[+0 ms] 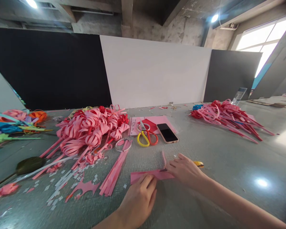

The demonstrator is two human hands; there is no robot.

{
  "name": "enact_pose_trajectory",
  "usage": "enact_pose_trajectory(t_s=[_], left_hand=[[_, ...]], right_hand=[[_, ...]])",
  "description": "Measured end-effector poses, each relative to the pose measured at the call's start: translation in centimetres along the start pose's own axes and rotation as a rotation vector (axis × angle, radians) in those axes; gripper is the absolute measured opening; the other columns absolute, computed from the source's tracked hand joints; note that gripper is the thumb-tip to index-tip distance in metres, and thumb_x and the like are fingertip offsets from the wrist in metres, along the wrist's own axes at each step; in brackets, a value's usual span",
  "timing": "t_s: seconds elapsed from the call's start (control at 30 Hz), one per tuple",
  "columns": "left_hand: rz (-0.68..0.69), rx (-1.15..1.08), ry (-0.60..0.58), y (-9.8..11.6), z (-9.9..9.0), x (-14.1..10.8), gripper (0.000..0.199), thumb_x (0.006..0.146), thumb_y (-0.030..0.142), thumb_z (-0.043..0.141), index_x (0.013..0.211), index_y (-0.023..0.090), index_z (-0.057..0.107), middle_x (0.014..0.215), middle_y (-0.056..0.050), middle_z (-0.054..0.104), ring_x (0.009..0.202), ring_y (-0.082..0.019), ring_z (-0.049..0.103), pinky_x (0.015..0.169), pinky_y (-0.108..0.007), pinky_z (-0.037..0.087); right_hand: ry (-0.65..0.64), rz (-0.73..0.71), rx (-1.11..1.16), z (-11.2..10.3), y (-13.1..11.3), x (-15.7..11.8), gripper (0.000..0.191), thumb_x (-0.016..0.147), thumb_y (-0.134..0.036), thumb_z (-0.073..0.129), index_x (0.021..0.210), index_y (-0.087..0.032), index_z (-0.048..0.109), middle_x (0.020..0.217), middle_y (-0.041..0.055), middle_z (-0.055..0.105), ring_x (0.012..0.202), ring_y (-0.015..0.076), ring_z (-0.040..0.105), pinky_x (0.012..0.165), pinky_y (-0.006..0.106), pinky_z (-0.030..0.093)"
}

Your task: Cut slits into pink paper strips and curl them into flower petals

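Observation:
A strip of pink paper (pixel 136 177) lies flat on the table in front of me. My left hand (pixel 139 194) presses down on it with bent fingers near its left part. In my right hand (pixel 184 168) is a craft knife (pixel 199 164); its yellow end sticks out behind the hand, and its dark blade lies over the paper. A thin pink sliver (pixel 163 159) curls up beside the blade. Beyond the hands lie scissors (pixel 147 135) with one yellow and one red handle. To the left, a bundle of cut pink strips (pixel 115 173) lies near a white ring (pixel 123 150).
Pink curled-paper flowers (pixel 92 127) are heaped at left, with paper scraps (pixel 59 190) around them. A phone (pixel 167 133) rests beside pink sheets (pixel 163 120). More pink and red strips (pixel 226 117) lie at right, near a clear container (pixel 239 96). A white panel (pixel 157 73) stands behind.

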State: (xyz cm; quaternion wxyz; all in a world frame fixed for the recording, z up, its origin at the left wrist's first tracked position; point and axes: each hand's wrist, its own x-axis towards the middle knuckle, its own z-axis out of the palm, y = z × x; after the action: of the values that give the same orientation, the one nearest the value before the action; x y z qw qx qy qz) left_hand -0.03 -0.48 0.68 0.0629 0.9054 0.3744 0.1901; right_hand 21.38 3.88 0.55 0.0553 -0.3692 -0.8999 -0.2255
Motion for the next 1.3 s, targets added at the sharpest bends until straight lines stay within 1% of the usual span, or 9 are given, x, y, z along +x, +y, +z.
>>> enact_pose_trajectory(t_s=[0.17,0.37,0.5,0.6,0.77,0.87,1.07,1.2,1.3], left_hand=[[0.002,0.008,-0.007,-0.1,0.1,0.0,0.031,0.081,0.01,0.039,0.109,0.016,0.049,0.103,-0.007,0.054,0.095,-0.019,0.053,0.08,-0.034,0.048],[0.011,0.004,0.019,-0.3,0.4,-0.2,0.031,0.081,0.011,0.04,0.11,0.016,0.049,0.106,-0.007,0.053,0.098,-0.02,0.051,0.082,-0.034,0.046],[-0.005,-0.063,0.007,-0.3,0.1,0.0,0.031,0.08,0.009,0.041,0.108,0.017,0.049,0.104,-0.006,0.051,0.097,-0.019,0.05,0.082,-0.034,0.045],[-0.059,-0.155,0.022,-0.4,-0.3,0.4,0.031,0.077,0.005,0.042,0.102,0.021,0.051,0.099,-0.003,0.05,0.093,-0.016,0.051,0.082,-0.031,0.044],[-0.166,-0.213,0.108,-1.4,-0.6,1.7,0.03,0.075,0.003,0.045,0.099,0.02,0.05,0.098,-0.002,0.049,0.092,-0.015,0.051,0.08,-0.029,0.042],[-0.169,-0.192,0.06,-2.1,-0.4,3.0,0.024,0.076,0.01,0.05,0.099,0.019,0.051,0.095,-0.003,0.051,0.091,-0.016,0.051,0.078,-0.029,0.042],[-0.178,-0.084,-0.07,-2.8,0.3,5.9,0.002,0.076,0.019,0.055,0.074,0.017,0.056,0.075,0.001,0.054,0.066,-0.013,0.053,0.059,-0.022,0.038],[-0.19,-0.08,-0.083,-3.2,0.7,6.6,0.01,0.077,0.017,0.051,0.068,0.017,0.056,0.068,0.002,0.055,0.063,-0.013,0.052,0.056,-0.021,0.034],[-0.214,-0.074,-0.076,-3.5,1.0,6.6,0.012,0.078,0.017,0.048,0.069,0.016,0.056,0.069,0.0,0.056,0.064,-0.013,0.052,0.056,-0.022,0.033]], right_hand=[[-0.024,-0.004,-0.012,-0.2,0.1,0.0,0.013,0.076,-0.008,0.047,0.072,-0.02,0.049,0.065,-0.0042,0.059,0.059,0.013,0.054,0.062,0.029,0.028],[-0.049,0.004,-0.022,-0.9,1.9,-0.3,0.014,0.079,-0.012,0.043,0.073,-0.019,0.054,0.061,-0.002,0.059,0.056,0.0125,0.053,0.063,0.029,0.029],[-0.072,0.09,0.186,-2.1,1.9,-0.3,0.018,0.083,-0.02,0.04,0.079,-0.023,0.057,0.065,-0.0044,0.062,0.053,0.0107,0.052,0.062,0.027,0.03],[-0.122,0.042,0.366,-2.5,0.9,-0.3,0.015,0.08,-0.021,0.045,0.086,-0.026,0.058,0.072,-0.0053,0.064,0.06,0.0109,0.055,0.056,0.023,0.03],[-0.16,0.014,0.406,-2.5,0.1,-0.2,0.014,0.076,-0.021,0.048,0.081,-0.025,0.061,0.067,-0.0046,0.065,0.057,0.0117,0.056,0.05,0.023,0.028],[-0.147,-0.018,0.417,-2.8,0.2,-0.1,0.021,0.076,-0.024,0.048,0.094,-0.03,0.059,0.069,-0.0057,0.065,0.058,0.0129,0.057,0.051,0.024,0.03],[-0.152,-0.044,0.53,-3.1,0.6,0.0,0.035,0.078,-0.022,0.046,0.11,-0.035,0.051,0.083,-0.0061,0.066,0.064,0.0121,0.058,0.056,0.023,0.034],[-0.213,-0.039,0.633,-2.6,1.1,0.3,0.029,0.078,-0.02,0.045,0.103,-0.028,0.057,0.083,-0.0026,0.066,0.068,0.011,0.056,0.059,0.021,0.034],[-0.26,-0.044,0.65,-2.0,1.3,0.5,0.022,0.078,-0.021,0.045,0.092,-0.024,0.062,0.077,-0.0015,0.065,0.065,0.011,0.054,0.056,0.02,0.032]])
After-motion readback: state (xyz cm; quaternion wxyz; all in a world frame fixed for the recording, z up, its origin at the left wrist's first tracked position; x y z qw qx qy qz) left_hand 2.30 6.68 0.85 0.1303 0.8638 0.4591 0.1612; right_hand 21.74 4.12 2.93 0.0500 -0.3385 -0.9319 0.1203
